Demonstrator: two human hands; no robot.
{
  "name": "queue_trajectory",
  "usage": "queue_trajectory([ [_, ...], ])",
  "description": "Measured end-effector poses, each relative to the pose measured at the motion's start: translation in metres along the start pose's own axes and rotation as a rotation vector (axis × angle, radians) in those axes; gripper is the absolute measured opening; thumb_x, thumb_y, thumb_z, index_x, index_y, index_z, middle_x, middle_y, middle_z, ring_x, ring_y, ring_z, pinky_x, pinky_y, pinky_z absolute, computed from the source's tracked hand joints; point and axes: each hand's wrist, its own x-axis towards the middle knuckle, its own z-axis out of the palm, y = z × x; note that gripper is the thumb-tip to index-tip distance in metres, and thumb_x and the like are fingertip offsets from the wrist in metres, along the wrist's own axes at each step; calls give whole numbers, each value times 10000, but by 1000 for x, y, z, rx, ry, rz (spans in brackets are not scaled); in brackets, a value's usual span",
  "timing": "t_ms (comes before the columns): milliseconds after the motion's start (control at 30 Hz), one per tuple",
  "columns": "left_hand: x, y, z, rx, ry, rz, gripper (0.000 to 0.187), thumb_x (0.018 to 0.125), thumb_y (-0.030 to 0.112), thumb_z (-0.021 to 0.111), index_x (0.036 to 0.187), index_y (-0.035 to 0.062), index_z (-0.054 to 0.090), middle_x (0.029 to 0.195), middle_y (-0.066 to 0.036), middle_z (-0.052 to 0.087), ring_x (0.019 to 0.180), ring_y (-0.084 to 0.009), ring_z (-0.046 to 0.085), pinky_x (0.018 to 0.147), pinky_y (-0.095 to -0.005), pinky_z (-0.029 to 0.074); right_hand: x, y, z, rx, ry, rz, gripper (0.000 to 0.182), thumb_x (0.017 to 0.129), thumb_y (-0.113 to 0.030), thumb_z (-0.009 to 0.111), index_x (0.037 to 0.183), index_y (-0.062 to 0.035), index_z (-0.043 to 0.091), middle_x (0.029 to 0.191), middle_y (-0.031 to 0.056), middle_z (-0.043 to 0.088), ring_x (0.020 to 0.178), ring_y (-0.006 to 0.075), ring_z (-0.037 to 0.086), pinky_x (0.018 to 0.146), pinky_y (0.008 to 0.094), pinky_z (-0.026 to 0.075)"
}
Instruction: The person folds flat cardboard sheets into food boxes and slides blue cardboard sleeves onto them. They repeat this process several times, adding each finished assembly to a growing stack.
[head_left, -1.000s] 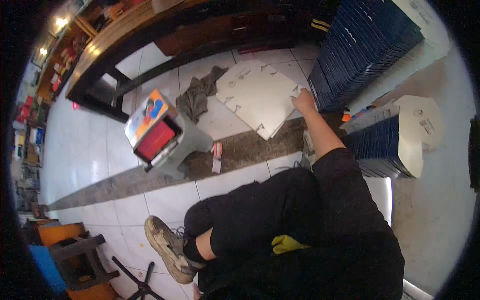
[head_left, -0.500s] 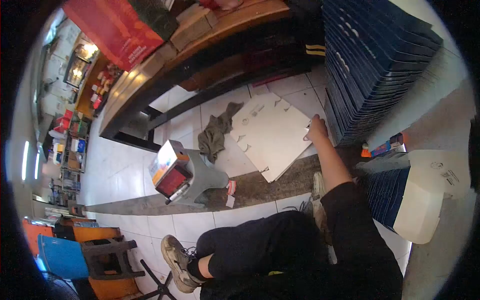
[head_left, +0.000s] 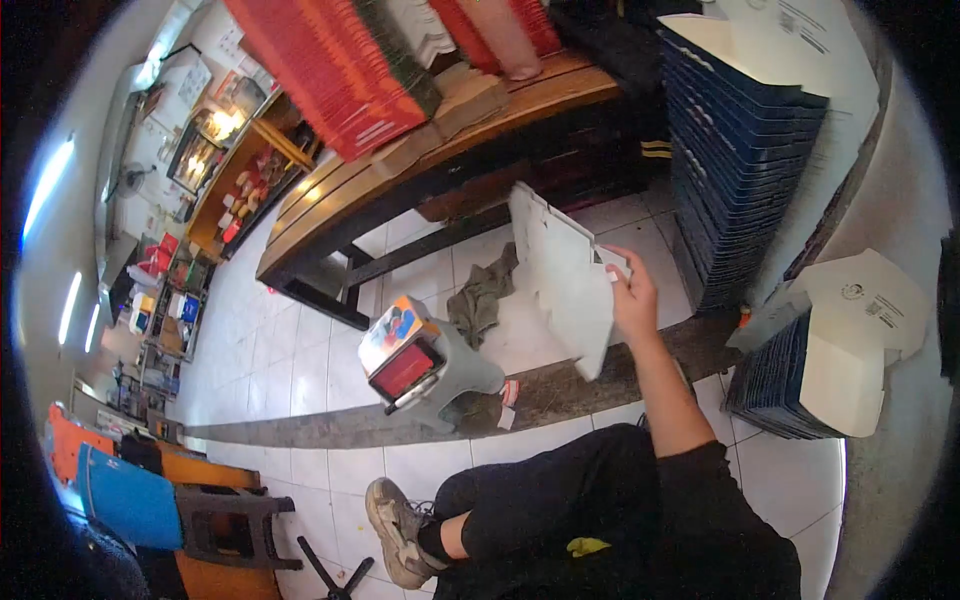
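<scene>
My right hand [head_left: 634, 295] is closed on the right edge of a white, flat cardboard box blank [head_left: 562, 275] with notched tabs. The blank is tilted above the tiled floor, seen at a slant. My left hand is out of view. Right of the hand rises a tall stack of navy cardboard boxes [head_left: 745, 170], nested together with white insides. A shorter stack of the same kind of boxes [head_left: 775, 385] stands lower on the right, an open white one at its end.
Ahead stands a wooden bench [head_left: 440, 150] carrying stacked red cartons [head_left: 335, 75]. A grey stool [head_left: 455, 370] holds a small colourful box [head_left: 400, 335] and a phone-like device [head_left: 405, 370]. A dark cloth [head_left: 482, 300] lies on the floor. Blue and orange chairs [head_left: 130, 500] stand lower left.
My right hand has lifted the cardboard blank from lying flat on the floor to a steep tilt. The view has shifted, moving the bench and stool rightward in it.
</scene>
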Motion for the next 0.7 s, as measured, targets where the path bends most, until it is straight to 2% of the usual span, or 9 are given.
queue_trajectory([
  [67,-9,-12,22,-13,-44,9,454,903,427,473,1196,81,493,1181,-234,486,1112,-366,475,893,-541,392,-25,-47,-7,-297,-199,-229,314,899,41,492,1195,-33,565,1084,126,641,964,163,614,827,246,466],
  [167,-26,-16,57,-56,-107,23,437,902,421,480,1175,81,508,1154,-235,506,1089,-364,495,881,-534,404,-59,-74,-23,-386,-258,-315,319,880,61,511,1178,-31,578,1087,114,645,982,154,607,832,269,476],
  [300,-52,-10,103,-109,-199,79,415,900,412,488,1147,81,527,1119,-237,532,1058,-363,520,865,-524,419,-81,-15,-58,-236,-264,-315,296,856,17,595,1151,3,589,1082,124,658,995,179,620,828,295,489],
  [367,-61,0,124,-134,-242,127,405,900,408,492,1134,81,536,1101,-238,545,1043,-362,533,858,-519,427,-91,-4,-68,-560,-176,-62,339,813,-80,701,1116,36,602,1066,136,670,982,220,637,820,322,498],
  [400,-65,4,134,-146,-261,149,400,899,406,494,1127,81,541,1092,-238,552,1035,-362,539,854,-517,431,-92,9,-73,-582,-183,-70,339,813,-80,701,1116,36,602,1066,136,670,982,220,637,820,322,498],
  [467,-77,13,151,-171,-294,185,390,899,402,499,1113,81,550,1074,-239,565,1020,-361,552,846,-512,439,-91,31,-81,-626,-41,203,415,768,-160,769,1090,48,614,1009,134,681,942,217,640,818,328,493],
  [500,-82,16,157,-181,-306,201,385,898,400,501,1106,81,555,1065,-239,572,1012,-360,558,842,-509,443,-86,37,-84,-722,-23,234,389,764,-173,774,1053,47,635,959,131,685,894,191,635,809,311,488],
  [633,-81,24,172,-210,-312,242,366,897,392,509,1078,81,574,1030,-241,598,981,-359,584,827,-499,459,-85,13,-57,-486,-59,73,347,778,-140,755,1033,65,638,931,125,690,862,162,632,780,293,489],
  [700,-82,21,175,-210,-314,250,357,896,388,513,1064,81,583,1012,-242,611,966,-358,597,819,-494,467,-95,-41,-37,-485,-137,-152,292,785,-78,734,1021,69,642,939,106,692,855,140,626,753,294,496],
])
